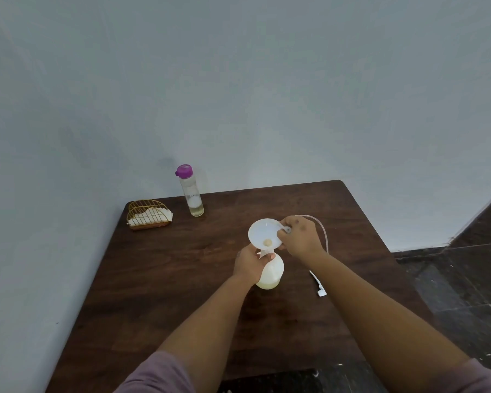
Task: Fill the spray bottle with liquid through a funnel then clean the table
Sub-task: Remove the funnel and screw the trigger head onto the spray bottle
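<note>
A white translucent spray bottle (271,275) without its head stands near the middle of the dark wooden table (167,265), pale liquid showing at its base. A white funnel (262,232) sits in the bottle's neck. My left hand (251,263) grips the neck just under the funnel. My right hand (299,235) pinches the funnel's tab at its right rim. The spray head with its thin tube (319,285) lies on the table to the right of the bottle, partly hidden by my right arm.
A clear bottle with a purple cap (190,191), a little yellowish liquid at its bottom, stands at the back of the table. A gold wire holder with white napkins (148,215) sits at the back left corner. The wall runs close behind and left; dark floor lies to the right.
</note>
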